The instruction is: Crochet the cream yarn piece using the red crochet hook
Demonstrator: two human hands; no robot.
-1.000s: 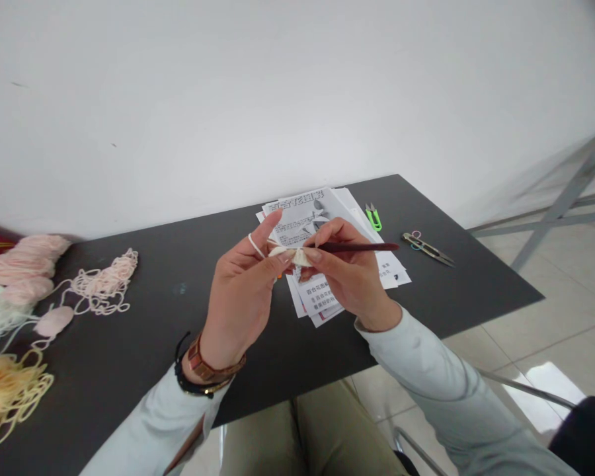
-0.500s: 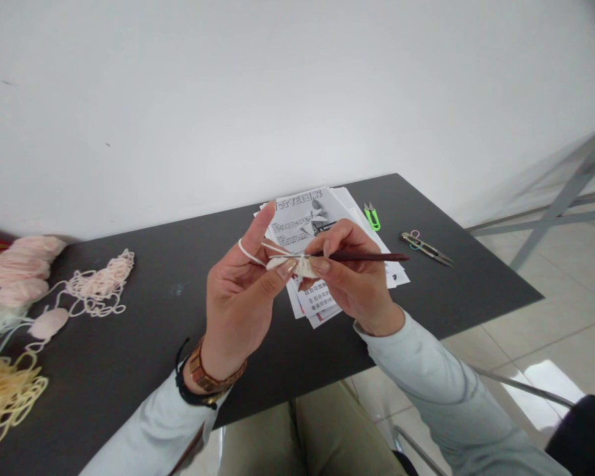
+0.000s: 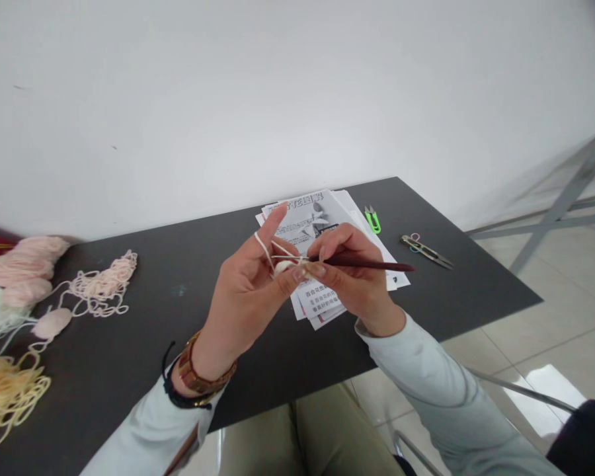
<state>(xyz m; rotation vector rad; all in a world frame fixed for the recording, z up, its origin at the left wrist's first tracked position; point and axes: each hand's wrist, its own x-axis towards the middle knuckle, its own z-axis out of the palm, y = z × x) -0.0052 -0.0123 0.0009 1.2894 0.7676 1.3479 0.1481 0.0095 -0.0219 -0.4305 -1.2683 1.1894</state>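
My left hand is held above a dark table, thumb and fingers pinching a small cream crochet piece. Cream yarn loops over its raised forefinger. My right hand grips a dark red crochet hook, whose tip sits at the crochet piece while the handle points right. Both hands meet over a stack of printed sheets.
A green thread snip and a metal snip lie to the right of the sheets. Pink yarn, pink skeins and yellow yarn lie at the table's left. A metal frame stands on the tiled floor at right.
The hook has slid slightly to the right, drawing strands out from the crochet piece. The left forefinger stays raised with the yarn over it.
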